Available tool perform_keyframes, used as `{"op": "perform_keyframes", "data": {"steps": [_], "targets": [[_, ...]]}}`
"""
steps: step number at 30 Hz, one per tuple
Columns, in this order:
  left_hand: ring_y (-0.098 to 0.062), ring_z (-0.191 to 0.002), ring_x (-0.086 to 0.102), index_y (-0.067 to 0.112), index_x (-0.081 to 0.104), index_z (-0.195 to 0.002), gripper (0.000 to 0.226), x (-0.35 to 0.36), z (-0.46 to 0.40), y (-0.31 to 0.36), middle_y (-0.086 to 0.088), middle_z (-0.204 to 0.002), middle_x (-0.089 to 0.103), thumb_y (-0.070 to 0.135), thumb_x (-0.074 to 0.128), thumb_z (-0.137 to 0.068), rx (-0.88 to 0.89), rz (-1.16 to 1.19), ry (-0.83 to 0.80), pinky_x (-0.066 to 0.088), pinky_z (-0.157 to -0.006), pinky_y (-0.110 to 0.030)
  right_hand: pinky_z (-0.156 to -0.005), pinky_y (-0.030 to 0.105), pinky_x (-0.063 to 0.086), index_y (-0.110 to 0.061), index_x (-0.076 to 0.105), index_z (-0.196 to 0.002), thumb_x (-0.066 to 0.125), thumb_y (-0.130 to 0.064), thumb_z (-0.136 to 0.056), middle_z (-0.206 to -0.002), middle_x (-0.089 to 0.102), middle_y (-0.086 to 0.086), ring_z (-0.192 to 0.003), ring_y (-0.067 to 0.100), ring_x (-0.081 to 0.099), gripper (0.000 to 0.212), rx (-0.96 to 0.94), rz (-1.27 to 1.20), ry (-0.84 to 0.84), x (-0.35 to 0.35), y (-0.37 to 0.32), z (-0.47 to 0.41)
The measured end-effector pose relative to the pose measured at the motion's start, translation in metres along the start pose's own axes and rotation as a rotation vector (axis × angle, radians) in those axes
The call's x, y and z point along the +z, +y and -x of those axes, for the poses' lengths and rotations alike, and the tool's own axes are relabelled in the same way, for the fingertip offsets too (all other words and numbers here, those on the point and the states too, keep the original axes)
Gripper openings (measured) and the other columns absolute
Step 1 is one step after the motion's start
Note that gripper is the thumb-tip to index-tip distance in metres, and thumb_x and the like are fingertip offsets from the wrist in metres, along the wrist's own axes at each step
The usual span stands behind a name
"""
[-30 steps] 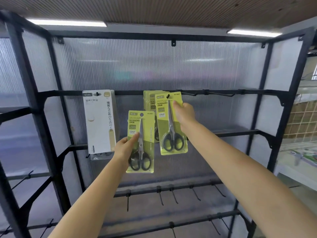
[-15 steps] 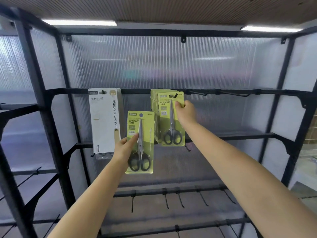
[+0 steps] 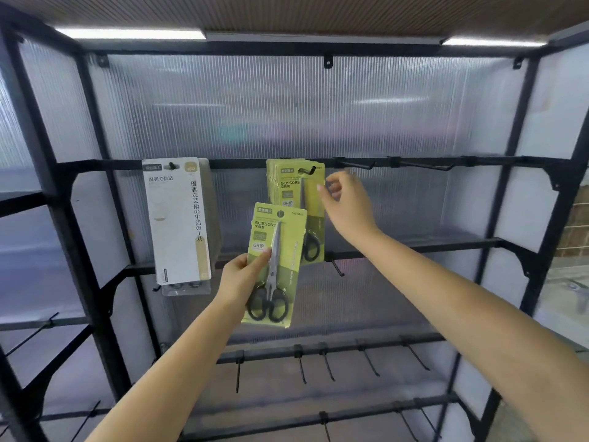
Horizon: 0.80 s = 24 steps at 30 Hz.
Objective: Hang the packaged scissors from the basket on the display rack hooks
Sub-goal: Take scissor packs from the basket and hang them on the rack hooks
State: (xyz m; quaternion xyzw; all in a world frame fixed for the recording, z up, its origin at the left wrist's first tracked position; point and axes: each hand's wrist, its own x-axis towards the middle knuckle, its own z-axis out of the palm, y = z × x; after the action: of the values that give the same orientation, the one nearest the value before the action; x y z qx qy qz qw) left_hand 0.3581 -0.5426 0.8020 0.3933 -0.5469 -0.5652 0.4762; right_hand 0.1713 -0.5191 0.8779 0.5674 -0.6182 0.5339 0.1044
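a yellow-green carded pack of black-handled scissors [image 3: 273, 266] is pinched in the left hand [image 3: 239, 279], the right hand [image 3: 345, 207] loosely open and empty beside the black wire hook [image 3: 307, 171]; a missed hang hole risks a drop.

1. Scissors pack I'm holding [image 3: 274, 269]: yellow-green card, black-handled scissors with blades pointing up, tilted slightly, in front of and below the hung ones.
2. Hung stack of scissors packs [image 3: 294, 199]: same cards, several deep, on the black hook [image 3: 307, 171] of the rack's upper bar [image 3: 414, 161].
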Motion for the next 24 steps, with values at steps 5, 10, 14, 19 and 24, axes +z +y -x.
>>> {"op": "perform_keyframes", "data": {"steps": [5, 10, 14, 19, 24], "targets": [[-0.013, -0.067, 0.063, 0.013, 0.064, -0.087, 0.018, 0.016, 0.002, -0.006, -0.004, -0.082, 0.068, 0.03, 0.063, -0.088, 0.028, 0.008, -0.056, 0.051, -0.053, -0.02, -0.068, 0.013, 0.038, -0.009, 0.059, -0.111, 0.053, -0.033, -0.094, -0.098, 0.058, -0.002, -0.086, 0.007, 0.052, 0.03, 0.0, 0.0, -0.276, -0.018, 0.005, 0.017], [-0.013, -0.062, 0.059, 0.013, 0.063, -0.08, 0.019, 0.033, 0.005, -0.01, -0.003, -0.075, 0.064, 0.03, 0.063, -0.088, 0.063, -0.022, -0.097, 0.05, -0.051, -0.019, -0.061, 0.013, 0.038, -0.01, 0.061, -0.102, 0.055, -0.024, -0.094, -0.087, 0.056, -0.005, -0.07, -0.001, 0.048, 0.017, -0.017, 0.009, -0.348, -0.028, 0.007, 0.024], [-0.01, -0.063, 0.06, 0.015, 0.065, -0.083, 0.016, 0.036, 0.007, -0.014, 0.002, -0.075, 0.067, 0.029, 0.062, -0.089, 0.061, -0.005, -0.144, 0.049, -0.053, -0.021, -0.06, 0.008, 0.037, -0.01, 0.061, -0.1, 0.055, -0.022, -0.094, -0.083, 0.054, -0.007, -0.069, -0.001, 0.047, 0.014, -0.04, 0.031, -0.366, -0.037, 0.003, 0.02], [-0.012, -0.061, 0.051, 0.012, 0.055, -0.071, 0.021, 0.031, 0.005, -0.022, 0.004, -0.059, 0.053, 0.021, 0.066, -0.086, 0.074, -0.046, -0.181, 0.049, -0.067, -0.026, -0.061, 0.001, 0.035, -0.007, 0.061, -0.1, 0.056, -0.019, -0.093, -0.079, 0.05, -0.013, -0.069, -0.004, 0.045, 0.015, -0.128, 0.04, -0.317, -0.053, -0.007, 0.004], [-0.012, -0.066, 0.055, 0.012, 0.059, -0.073, 0.017, 0.031, 0.003, -0.017, 0.0, -0.067, 0.059, 0.02, 0.066, -0.086, 0.1, -0.056, -0.198, 0.052, -0.071, -0.028, -0.062, 0.002, 0.035, -0.006, 0.062, -0.101, 0.057, -0.019, -0.093, -0.081, 0.051, -0.013, -0.072, -0.003, 0.045, 0.016, -0.193, 0.055, -0.268, -0.058, -0.018, -0.016]]}}
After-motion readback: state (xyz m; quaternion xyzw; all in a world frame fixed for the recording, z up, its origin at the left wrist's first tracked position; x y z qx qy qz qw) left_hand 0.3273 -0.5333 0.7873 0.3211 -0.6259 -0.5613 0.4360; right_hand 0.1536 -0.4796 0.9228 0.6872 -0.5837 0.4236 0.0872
